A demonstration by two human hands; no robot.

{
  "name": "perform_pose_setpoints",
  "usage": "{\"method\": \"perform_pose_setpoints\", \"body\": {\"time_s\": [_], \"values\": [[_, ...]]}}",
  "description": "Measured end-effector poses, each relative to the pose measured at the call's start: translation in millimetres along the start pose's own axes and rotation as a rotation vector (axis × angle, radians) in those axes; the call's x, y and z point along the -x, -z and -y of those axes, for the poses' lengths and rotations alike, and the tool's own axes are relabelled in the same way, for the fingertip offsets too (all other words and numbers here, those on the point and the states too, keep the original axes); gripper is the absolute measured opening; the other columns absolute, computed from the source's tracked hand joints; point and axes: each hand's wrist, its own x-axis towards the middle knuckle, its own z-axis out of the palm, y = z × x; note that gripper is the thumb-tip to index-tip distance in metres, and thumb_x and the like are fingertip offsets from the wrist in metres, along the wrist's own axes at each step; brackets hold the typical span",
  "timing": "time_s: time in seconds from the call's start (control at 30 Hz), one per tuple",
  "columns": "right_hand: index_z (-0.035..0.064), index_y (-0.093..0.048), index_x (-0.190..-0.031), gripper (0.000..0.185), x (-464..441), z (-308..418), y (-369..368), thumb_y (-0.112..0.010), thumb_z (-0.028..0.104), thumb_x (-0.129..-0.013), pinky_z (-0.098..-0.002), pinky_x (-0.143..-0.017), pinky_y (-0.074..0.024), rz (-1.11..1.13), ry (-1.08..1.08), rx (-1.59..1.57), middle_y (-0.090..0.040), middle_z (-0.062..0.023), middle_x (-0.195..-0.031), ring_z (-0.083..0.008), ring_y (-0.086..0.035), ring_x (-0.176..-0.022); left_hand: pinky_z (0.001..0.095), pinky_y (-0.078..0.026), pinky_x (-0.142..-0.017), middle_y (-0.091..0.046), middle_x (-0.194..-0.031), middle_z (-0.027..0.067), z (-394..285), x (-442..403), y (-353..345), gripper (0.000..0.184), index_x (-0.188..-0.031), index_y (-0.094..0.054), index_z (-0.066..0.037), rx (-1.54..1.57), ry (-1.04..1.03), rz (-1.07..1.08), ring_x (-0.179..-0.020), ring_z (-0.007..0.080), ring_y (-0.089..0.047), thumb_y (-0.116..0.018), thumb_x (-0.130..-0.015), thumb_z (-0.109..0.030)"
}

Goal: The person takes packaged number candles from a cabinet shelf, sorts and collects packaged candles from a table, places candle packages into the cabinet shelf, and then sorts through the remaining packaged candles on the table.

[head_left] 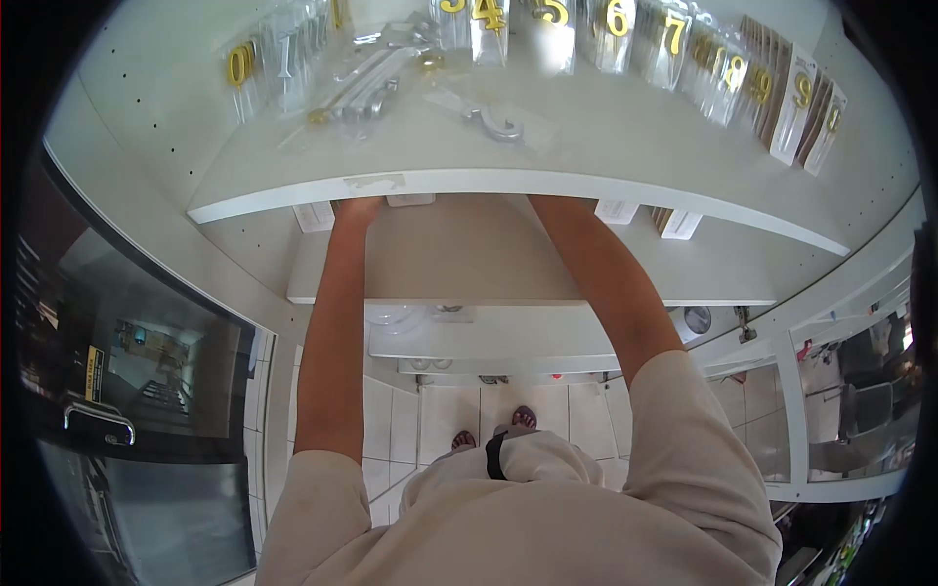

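Observation:
Both of my arms reach under the upper white shelf [469, 182], over the shelf below it [459, 254]. Of my left hand [362, 209], only the part near the wrist shows at the upper shelf's front edge; its fingers are hidden. A white packet [410, 199] lies just to the right of it. My right hand is wholly hidden beneath the upper shelf. White boxes [618, 211] stand to the right of my right forearm, and another white box [314, 217] is left of my left wrist. What either hand holds cannot be seen.
Packaged gold numbers [552, 29] line the back of the upper shelf. Loose packaged metal pieces [366, 88] and a silver curved piece [496, 124] lie there too. Lower shelves hold a clear round dish [394, 317]. A dark glass door [127, 342] is at left, a white-framed glass door [796, 410] at right.

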Motion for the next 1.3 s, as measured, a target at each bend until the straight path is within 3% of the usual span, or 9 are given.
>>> {"method": "perform_pose_setpoints", "body": {"time_s": [0.07, 0.23, 0.37, 0.9, 1.07, 1.2, 1.3], "values": [[0.0125, -0.032, -0.134, 0.052, -1.2, -0.5, 3.6, -0.038, 0.042, -0.092, -0.0372, -0.106, -0.0301, -0.018, 0.108, 0.101, -0.036, -0.0108, -0.137, -0.0247, -0.037, -0.125, 0.0338, -0.028, -0.104, -0.041, -0.134, 0.0108, 6.9, 1.0, 1.9, 0.047, -0.131, -0.038, -0.005, 0.007, -0.005, -0.003, -0.121, 0.0236, -0.039, -0.052, -0.088, -0.017], [0.0137, -0.033, -0.134, 0.051, -9.5, -10.8, 1.8, -0.038, 0.041, -0.091, -0.0373, -0.107, -0.0290, -0.037, 0.303, 0.311, -0.036, -0.0093, -0.137, -0.0232, -0.037, -0.125, 0.0341, -0.029, -0.104, -0.039, -0.135, 0.0109, 14.9, -7.2, 8.3, 0.046, -0.132, -0.037, -0.005, 0.266, 0.208, -0.048, -0.121, 0.0240, -0.038, -0.049, -0.089, -0.019], [0.0136, -0.035, -0.132, 0.048, -11.0, -41.3, -21.7, -0.037, 0.040, -0.092, -0.0354, -0.107, -0.0285, -0.402, 0.580, 2.077, -0.039, -0.0083, -0.135, -0.0214, -0.038, -0.123, 0.0343, -0.029, -0.104, -0.038, -0.136, 0.0110, 17.1, -13.2, 20.4, 0.046, -0.132, -0.036, -0.005, 0.482, 0.361, -0.095, -0.122, 0.0243, -0.038, -0.047, -0.090, -0.020], [0.0146, -0.037, -0.132, 0.048, -33.5, -68.2, -20.7, -0.033, 0.042, -0.093, -0.0382, -0.107, -0.0264, -0.238, 0.541, 2.233, -0.040, -0.0105, -0.134, -0.0241, -0.037, -0.124, 0.0351, -0.030, -0.104, -0.033, -0.139, 0.0113, 38.8, -62.4, 65.7, 0.045, -0.134, -0.032, -0.005, 1.323, 0.930, -0.162, -0.124, 0.0256, -0.036, -0.039, -0.094, -0.026], [0.0148, -0.038, -0.132, 0.048, -39.9, -74.6, -11.6, -0.033, 0.042, -0.093, -0.0389, -0.107, -0.0258, -0.207, 0.526, 2.276, -0.040, -0.0112, -0.134, -0.0248, -0.036, -0.124, 0.0342, -0.032, -0.102, -0.036, -0.137, 0.0132, 51.9, -46.4, 43.1, 0.048, -0.133, -0.034, -0.003, 0.955, 0.569, -0.133, -0.122, 0.0263, -0.038, -0.045, -0.089, -0.020], [0.0141, -0.040, -0.130, 0.051, -53.3, -82.3, -1.3, -0.033, 0.045, -0.091, -0.0398, -0.106, -0.0263, -0.346, 0.455, 2.432, -0.042, -0.0114, -0.132, -0.0260, -0.038, -0.122, 0.0335, -0.033, -0.101, -0.038, -0.135, 0.0148, 55.9, -46.2, 9.4, 0.051, -0.131, -0.036, -0.001, 0.660, 0.282, -0.117, -0.120, 0.0269, -0.040, -0.051, -0.085, -0.016], [0.0124, -0.041, -0.130, 0.049, -52.5, -80.7, -1.9, -0.037, 0.042, -0.090, -0.0392, -0.103, -0.0295, -0.388, 0.498, 2.325, -0.043, -0.0121, -0.130, -0.0259, -0.041, -0.118, 0.0330, -0.034, -0.100, -0.040, -0.134, 0.0159, 64.7, -39.8, -12.3, 0.053, -0.131, -0.037, 0.001, 0.439, 0.075, -0.118, -0.119, 0.0274, -0.042, -0.055, -0.082, -0.013]]}}
